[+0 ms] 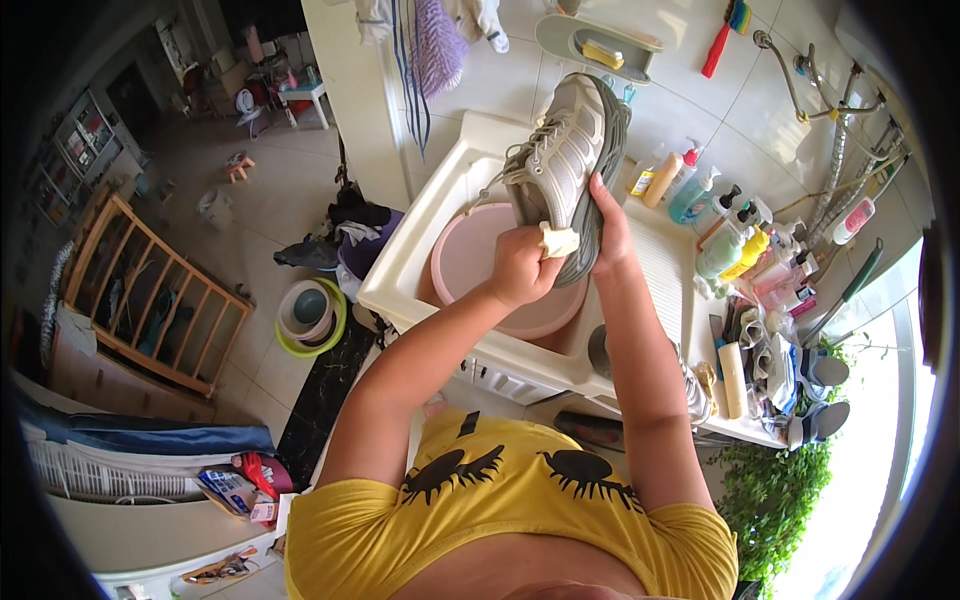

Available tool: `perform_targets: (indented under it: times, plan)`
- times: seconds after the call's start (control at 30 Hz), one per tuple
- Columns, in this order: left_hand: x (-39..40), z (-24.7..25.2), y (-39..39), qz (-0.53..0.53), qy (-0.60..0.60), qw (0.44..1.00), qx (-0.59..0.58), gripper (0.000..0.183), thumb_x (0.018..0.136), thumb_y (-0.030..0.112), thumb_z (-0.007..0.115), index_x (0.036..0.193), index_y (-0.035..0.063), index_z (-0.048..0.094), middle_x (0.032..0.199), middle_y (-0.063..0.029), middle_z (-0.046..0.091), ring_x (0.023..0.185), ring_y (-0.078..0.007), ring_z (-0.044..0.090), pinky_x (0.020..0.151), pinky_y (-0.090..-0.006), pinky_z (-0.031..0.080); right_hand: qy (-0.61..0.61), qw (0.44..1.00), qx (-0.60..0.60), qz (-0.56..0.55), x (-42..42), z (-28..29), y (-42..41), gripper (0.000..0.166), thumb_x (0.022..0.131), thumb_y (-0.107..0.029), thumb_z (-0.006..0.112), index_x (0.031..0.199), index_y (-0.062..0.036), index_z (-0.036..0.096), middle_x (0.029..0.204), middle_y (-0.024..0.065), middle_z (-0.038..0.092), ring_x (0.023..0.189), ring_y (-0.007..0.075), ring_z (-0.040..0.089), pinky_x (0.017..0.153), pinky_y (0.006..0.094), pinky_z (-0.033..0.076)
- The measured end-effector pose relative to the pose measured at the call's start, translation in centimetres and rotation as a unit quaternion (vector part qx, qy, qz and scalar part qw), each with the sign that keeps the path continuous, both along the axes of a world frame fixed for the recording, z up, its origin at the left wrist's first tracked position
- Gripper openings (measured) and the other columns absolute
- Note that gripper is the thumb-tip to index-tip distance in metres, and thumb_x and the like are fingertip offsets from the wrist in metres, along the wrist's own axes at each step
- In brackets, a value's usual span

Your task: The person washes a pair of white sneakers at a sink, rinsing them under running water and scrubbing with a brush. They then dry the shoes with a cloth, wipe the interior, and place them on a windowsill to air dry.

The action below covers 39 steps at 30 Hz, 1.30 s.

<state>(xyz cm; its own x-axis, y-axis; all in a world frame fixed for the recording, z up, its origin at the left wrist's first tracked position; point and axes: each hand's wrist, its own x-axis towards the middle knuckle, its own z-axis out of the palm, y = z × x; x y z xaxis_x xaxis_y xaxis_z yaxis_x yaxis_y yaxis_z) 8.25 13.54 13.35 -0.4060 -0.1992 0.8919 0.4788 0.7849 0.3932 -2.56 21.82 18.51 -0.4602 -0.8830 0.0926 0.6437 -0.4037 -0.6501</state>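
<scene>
A grey lace-up sports shoe [559, 161] is held above the laundry sink [472, 139], its toe pointing away from me. My right hand [611, 229] grips the shoe's dark grey sole from the right side. At the heel, my left hand [525, 266] is closed around a cream-coloured piece [559, 240] that looks like the shoe's heel tab or a cloth; I cannot tell which. Below both hands a pink basin [469, 247] sits in the sink, and what it holds is partly hidden. The shoe's loose lace hangs over the basin's far left side.
Pump bottles [690, 196] line the back of the ribbed washboard [656, 262]. Brushes, bags and a pair of grey slippers [821, 420] crowd the right ledge. A soap dish [600, 49] is on the tiled wall. Stacked basins [309, 315] stand on the floor at left.
</scene>
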Motion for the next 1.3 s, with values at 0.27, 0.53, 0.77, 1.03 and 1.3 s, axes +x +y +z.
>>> perform_targets:
  times: [0.27,0.53,0.77,1.03,1.3]
  plan:
    - [-0.1,0.8,-1.1,-0.058,0.004,0.997,0.054,0.012,0.082,0.013,0.056,0.086,0.0046,0.064,0.074,-0.0141,0.063,0.065,-0.0342,0.061,0.057,-0.0385,0.049,0.006,1.0,-0.002,0.022,0.3,0.5,-1.3,0.042,0.094,-0.033,0.046,0.12,-0.0002,0.049,0.11,0.015,0.061,0.097,0.0262,0.061,0.087,0.0386,0.05]
    - [1.8,3.0,-8.1,-0.139,-0.117,0.968,-0.171,0.021,0.078,0.022,0.063,0.092,0.0073,0.057,0.082,-0.0109,0.059,0.074,-0.0318,0.058,0.064,-0.0395,0.046,0.01,0.997,0.074,0.034,-0.7,1.3,-3.4,0.044,0.093,-0.032,0.048,0.121,0.0016,0.049,0.111,0.0176,0.06,0.097,0.0268,0.062,0.087,0.0381,0.051]
    - [2.0,8.9,-13.3,-0.107,-0.07,0.91,-0.394,0.031,0.072,0.021,0.064,0.1,0.0102,0.059,0.11,-0.0031,0.055,0.102,-0.0218,0.053,0.095,-0.0406,0.035,-0.024,0.998,0.025,0.048,-0.1,2.5,-4.4,0.046,0.095,-0.035,0.042,0.123,0.0019,0.047,0.114,0.0198,0.058,0.099,0.0291,0.061,0.087,0.0405,0.052]
    - [2.0,8.3,-15.5,-0.097,-0.151,0.889,-0.421,0.034,0.076,0.017,0.061,0.11,0.0134,0.058,0.113,-0.0027,0.055,0.11,-0.0199,0.052,0.107,-0.0482,0.024,-0.017,0.999,0.022,0.017,0.4,2.6,-5.0,0.045,0.095,-0.034,0.043,0.121,0.0021,0.048,0.112,0.0191,0.059,0.097,0.0281,0.062,0.085,0.0401,0.053]
    - [1.8,7.4,-18.0,-0.188,-0.114,0.938,-0.27,0.029,0.069,-0.002,0.063,0.095,0.0061,0.055,0.105,-0.0079,0.054,0.097,-0.0293,0.056,0.086,-0.0386,0.048,-0.064,0.996,0.043,-0.047,1.4,1.5,-5.9,0.044,0.092,-0.033,0.049,0.118,0.0024,0.051,0.109,0.0184,0.061,0.093,0.0265,0.064,0.083,0.0386,0.054]
